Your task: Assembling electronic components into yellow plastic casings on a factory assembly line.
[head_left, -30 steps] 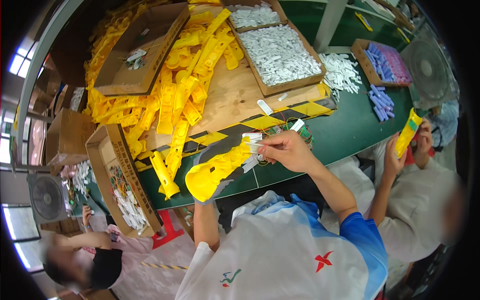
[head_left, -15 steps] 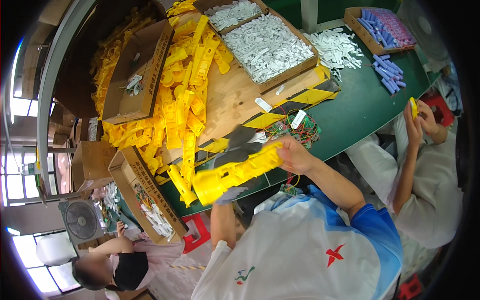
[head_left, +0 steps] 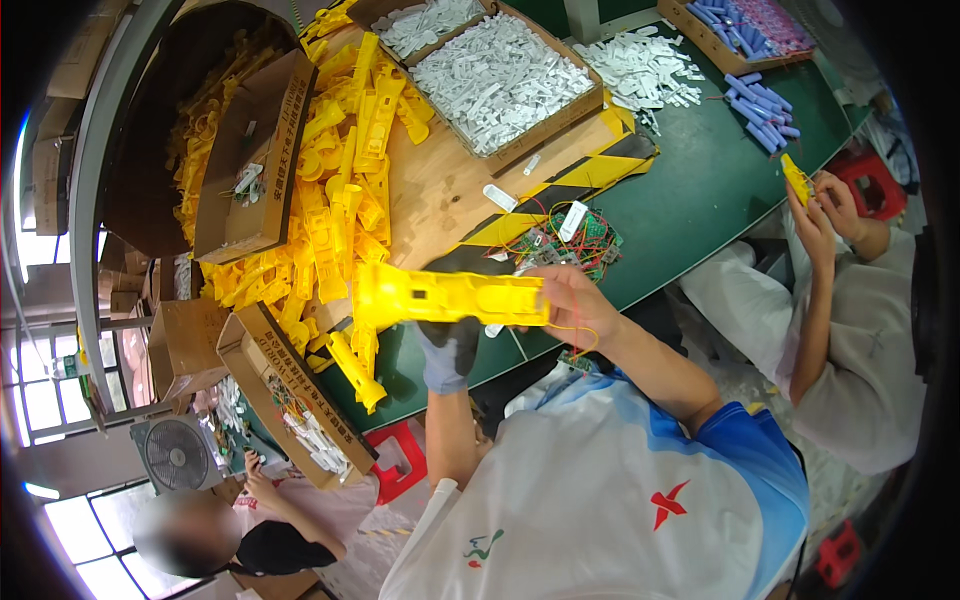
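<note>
A yellow plastic flashlight housing (head_left: 470, 298) lies level between my hands, its wide round end to the left. My left hand (head_left: 450, 352), in a grey glove, is wrapped round it from beneath near the wide end. At the narrow end my bare right hand (head_left: 578, 303) grips it; the fingertips are partly hidden. Thin red and yellow wires loop from beside my right hand down to a small green circuit board (head_left: 575, 362), which hangs in front of my shirt. Beyond my right hand, a tangle of wired circuit boards (head_left: 597, 250) lies on the green table (head_left: 690, 215).
Yellow housings (head_left: 320, 235) are heaped at the left. Cardboard boxes hold white strips (head_left: 500, 85) and wired parts (head_left: 310, 425). Purple cylindrical cells (head_left: 762, 115) lie at the far right. One co-worker (head_left: 840, 290) holds a yellow part at the right; another (head_left: 290, 510) sits lower left.
The housing has turned from a slant to nearly level, and its wide end has risen. My left hand now shows below it. The view has shifted slightly.
</note>
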`<action>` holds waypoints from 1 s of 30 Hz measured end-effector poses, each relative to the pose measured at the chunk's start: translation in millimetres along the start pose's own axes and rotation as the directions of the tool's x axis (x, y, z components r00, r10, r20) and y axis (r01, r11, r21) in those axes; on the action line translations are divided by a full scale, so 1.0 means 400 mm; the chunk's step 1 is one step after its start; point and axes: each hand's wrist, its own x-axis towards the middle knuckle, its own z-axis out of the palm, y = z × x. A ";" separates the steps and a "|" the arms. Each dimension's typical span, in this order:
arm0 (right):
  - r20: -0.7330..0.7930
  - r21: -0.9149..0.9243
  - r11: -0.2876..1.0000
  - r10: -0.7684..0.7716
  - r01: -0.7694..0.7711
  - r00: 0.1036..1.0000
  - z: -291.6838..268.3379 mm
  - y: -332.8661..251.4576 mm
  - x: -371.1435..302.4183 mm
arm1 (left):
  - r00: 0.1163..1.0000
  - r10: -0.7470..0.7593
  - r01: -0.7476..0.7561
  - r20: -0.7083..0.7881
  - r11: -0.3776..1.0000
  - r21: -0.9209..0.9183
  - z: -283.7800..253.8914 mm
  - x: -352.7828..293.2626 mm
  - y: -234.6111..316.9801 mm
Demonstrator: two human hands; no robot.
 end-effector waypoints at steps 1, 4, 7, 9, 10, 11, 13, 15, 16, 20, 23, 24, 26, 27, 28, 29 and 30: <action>-0.047 -0.312 0.945 -0.112 0.092 0.993 -0.005 -0.004 0.004 | 0.997 0.055 -0.055 0.052 0.998 0.010 0.015 0.020 0.028; 0.146 -0.838 0.398 -0.494 0.372 0.857 0.016 -0.067 -0.013 | 0.976 0.121 -0.127 0.179 0.992 0.022 0.058 0.055 0.075; 0.460 -0.790 0.105 -0.550 0.604 0.697 0.048 -0.129 -0.008 | 0.978 0.060 -0.045 0.198 0.996 -0.083 0.084 0.062 0.094; 0.551 -0.651 0.225 -0.517 0.725 0.655 0.043 -0.135 0.007 | 0.989 0.033 0.004 0.146 0.970 -0.241 0.083 0.066 0.083; 0.556 -0.650 0.223 -0.512 0.726 0.655 0.046 -0.123 0.007 | 0.994 -0.005 0.047 0.107 0.918 -0.394 0.086 0.066 0.080; 0.201 -0.566 0.641 -0.503 0.519 0.840 0.056 -0.107 0.002 | 0.995 -0.018 0.060 0.094 0.885 -0.462 0.093 0.059 0.079; -0.179 -0.299 0.936 -0.244 0.184 0.953 0.067 -0.097 0.009 | 0.998 -0.034 0.056 0.056 0.883 -0.465 0.083 0.053 0.066; -0.128 -0.490 0.842 -0.325 0.225 0.937 0.076 -0.106 0.007 | 0.997 -0.075 0.072 0.012 0.888 -0.455 0.079 0.041 0.067; -0.068 -0.650 0.714 -0.396 0.260 0.916 0.081 -0.113 0.005 | 0.998 -0.067 0.061 0.002 0.886 -0.459 0.074 0.036 0.065; -0.006 -0.760 0.649 -0.031 0.016 1.000 0.104 -0.147 0.007 | 0.981 -0.181 0.171 -0.065 0.976 -0.138 0.046 0.014 0.043; 0.002 -0.721 0.693 0.049 -0.033 0.999 0.087 -0.148 0.038 | 0.982 -0.175 0.162 -0.065 0.971 -0.179 0.079 -0.001 0.063; 0.056 -0.694 0.720 0.044 0.007 0.997 0.085 -0.146 0.049 | 0.982 -0.171 0.155 -0.074 0.970 -0.186 0.065 -0.005 0.050; 0.019 -0.720 0.693 0.048 -0.020 0.999 0.091 -0.139 0.064 | 0.982 -0.187 0.183 -0.015 0.970 -0.160 0.035 -0.017 0.020; -0.001 -0.721 0.690 0.088 -0.062 0.996 0.090 -0.132 0.072 | 0.978 -0.207 0.198 0.006 0.928 -0.316 0.034 -0.027 0.026; -0.022 -0.722 0.684 0.128 -0.104 0.992 0.088 -0.125 0.079 | 0.979 -0.203 0.191 -0.005 0.927 -0.322 0.030 -0.044 0.014; -0.020 -0.725 0.680 0.140 -0.111 0.990 0.078 -0.114 0.087 | 0.974 -0.220 0.203 -0.049 0.952 -0.229 0.025 -0.062 -0.007; -0.049 -0.722 0.672 0.186 -0.163 0.981 0.065 -0.098 0.094 | 0.967 -0.235 0.222 -0.094 0.966 -0.135 0.026 -0.071 -0.011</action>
